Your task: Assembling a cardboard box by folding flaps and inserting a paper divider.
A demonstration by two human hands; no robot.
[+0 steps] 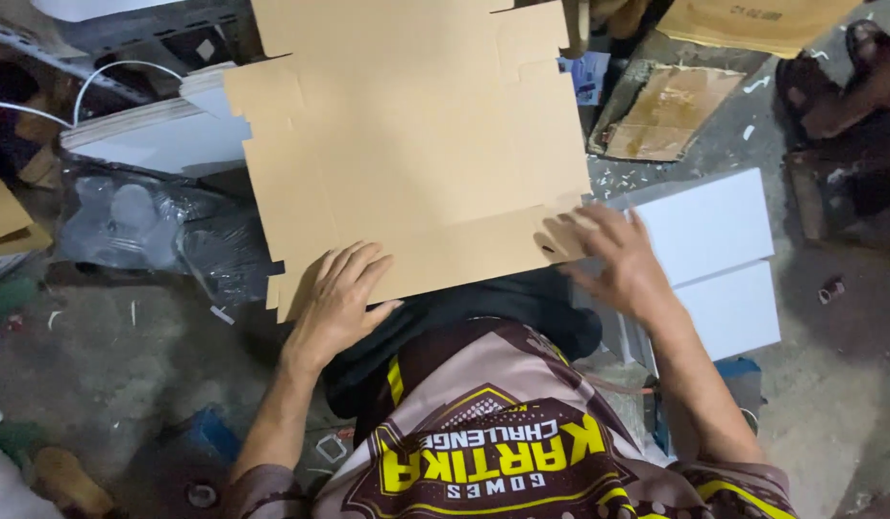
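Observation:
A flat, die-cut brown cardboard sheet [407, 144] with creased flaps lies across my lap and reaches away from me. My left hand [341, 298] rests flat on its near flap, fingers spread, at the lower left edge. My right hand [616, 261] presses open-palmed on the near right corner of the same flap, beside a small slot in the board. Neither hand grips anything. My patterned jersey [503, 432] and dark trousers show below the sheet.
Stacked white boards [719, 259] lie to my right on the grey concrete floor. More white panels [157, 130] and crumpled clear plastic [166, 235] sit at left. Cardboard scraps [671, 111] and a brown box [753, 19] lie at the far right.

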